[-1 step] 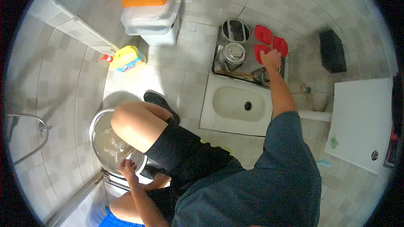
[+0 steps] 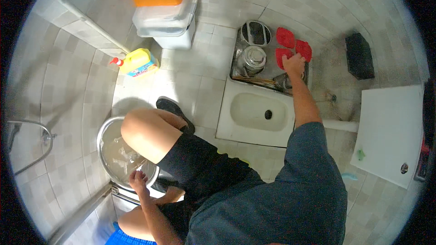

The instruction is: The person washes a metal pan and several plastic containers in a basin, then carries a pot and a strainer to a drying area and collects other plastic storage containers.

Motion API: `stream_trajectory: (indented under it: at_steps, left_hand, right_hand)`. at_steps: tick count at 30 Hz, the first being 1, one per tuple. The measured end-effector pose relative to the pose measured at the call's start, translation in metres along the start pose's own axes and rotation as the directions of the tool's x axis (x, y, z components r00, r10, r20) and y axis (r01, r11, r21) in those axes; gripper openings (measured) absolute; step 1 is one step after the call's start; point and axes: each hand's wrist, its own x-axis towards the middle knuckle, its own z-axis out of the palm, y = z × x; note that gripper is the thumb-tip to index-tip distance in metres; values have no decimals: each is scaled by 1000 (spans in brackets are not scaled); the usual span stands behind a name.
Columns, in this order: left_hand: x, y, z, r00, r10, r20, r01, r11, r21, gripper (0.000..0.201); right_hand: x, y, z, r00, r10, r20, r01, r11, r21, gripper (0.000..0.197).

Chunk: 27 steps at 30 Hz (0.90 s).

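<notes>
My right hand (image 2: pixel 294 64) reaches out to a metal tray (image 2: pixel 268 77) at the far right, its fingers closed on the edge of a red scalloped dish (image 2: pixel 281 55). Two more red pieces, one behind (image 2: pixel 285 37) and one at the right (image 2: pixel 303 50), lie beside it. The same tray holds a lidded steel pot (image 2: pixel 253 59), an oval metal container (image 2: pixel 255 32) and wooden chopsticks (image 2: pixel 254 80). Over the near rim of a round metal basin (image 2: pixel 101 154) hangs my left hand (image 2: pixel 138 182), fingers loosely bent, nothing seen in them. Cloudy water and shiny pieces, too unclear to name, fill the basin.
A white squat toilet pan (image 2: pixel 227 129) lies just before the tray. Toward the back left stand a yellow pump bottle (image 2: pixel 139 62) and stacked plastic boxes (image 2: pixel 165 22). A white panel (image 2: pixel 388 131) is at the right, and a black bin (image 2: pixel 359 56) stands by the wall.
</notes>
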Motion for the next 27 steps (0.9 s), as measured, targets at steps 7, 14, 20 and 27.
stream_trajectory:
  at_steps: [7, 14, 20, 27]
  left_hand:
    - [-6, -4, -17, 980, 166, -113, -181, 973, -142, 30]
    - [-52, 80, -3, 925, 213, -316, -161, 970, 184, 28]
    - [-67, 103, 6, 918, 184, -352, -167, 983, 79, 47]
    - [-93, 134, -12, 917, 231, -325, -343, 873, -347, 65]
  right_hand:
    - [-63, -7, 56, 826, -543, -150, 559, 825, 89, 46]
    - [-218, 56, 162, 189, -578, 794, -66, 799, 597, 40]
    - [-250, 107, 251, 63, -846, 529, 659, 434, 615, 36]
    - [-190, 63, 206, 226, -750, 622, 536, 629, 564, 35]
